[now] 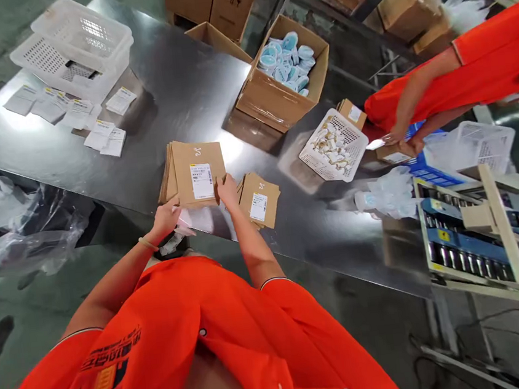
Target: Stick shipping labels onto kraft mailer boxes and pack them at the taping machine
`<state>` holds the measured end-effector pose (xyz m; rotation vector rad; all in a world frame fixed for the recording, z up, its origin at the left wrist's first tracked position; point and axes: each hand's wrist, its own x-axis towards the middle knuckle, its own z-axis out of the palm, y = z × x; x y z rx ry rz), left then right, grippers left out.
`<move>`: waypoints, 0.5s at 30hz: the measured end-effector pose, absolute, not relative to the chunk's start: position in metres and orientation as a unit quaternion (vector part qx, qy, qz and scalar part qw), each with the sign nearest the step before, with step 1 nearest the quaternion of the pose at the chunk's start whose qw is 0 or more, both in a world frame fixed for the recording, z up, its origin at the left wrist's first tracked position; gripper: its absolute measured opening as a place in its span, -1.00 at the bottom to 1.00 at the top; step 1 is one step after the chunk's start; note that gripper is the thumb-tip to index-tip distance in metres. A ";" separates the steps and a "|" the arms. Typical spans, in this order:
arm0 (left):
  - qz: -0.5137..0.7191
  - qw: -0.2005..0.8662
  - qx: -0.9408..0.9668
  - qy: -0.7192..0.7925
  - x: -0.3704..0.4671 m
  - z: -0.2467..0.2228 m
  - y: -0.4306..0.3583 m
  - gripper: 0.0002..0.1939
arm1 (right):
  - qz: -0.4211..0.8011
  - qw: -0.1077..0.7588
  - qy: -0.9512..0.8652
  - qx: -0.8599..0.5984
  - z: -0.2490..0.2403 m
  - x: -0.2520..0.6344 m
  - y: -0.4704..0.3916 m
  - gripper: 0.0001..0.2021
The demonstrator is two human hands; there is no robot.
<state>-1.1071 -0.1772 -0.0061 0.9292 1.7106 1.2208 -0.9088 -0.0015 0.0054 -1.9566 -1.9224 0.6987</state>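
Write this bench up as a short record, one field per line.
Left hand: the left hand touches the near left corner of a large cardboard stack
Right hand: the right hand is at its near right edge
Label: white label on the top piece
Beside: smaller cardboard stack, also labelled
Left end: white plastic baskets, paper slips
Far edge: open carton of round blue-and-white items
Surface: shiny metal table
Others: person in orange
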 end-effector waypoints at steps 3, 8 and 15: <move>0.457 0.444 0.402 0.658 -1.094 -0.003 -0.189 -0.51 | 0.254 0.179 -0.614 -0.725 0.010 -0.852 -0.006 -0.61; 0.505 0.508 0.342 0.609 -1.092 -0.006 -0.217 -0.54 | 0.149 0.184 -0.524 -0.818 0.024 -0.770 -0.027 -0.63; 0.604 0.587 0.167 0.513 -1.097 -0.013 -0.223 -0.20 | 0.571 0.116 -0.717 -0.382 -0.017 -0.884 -0.122 -0.69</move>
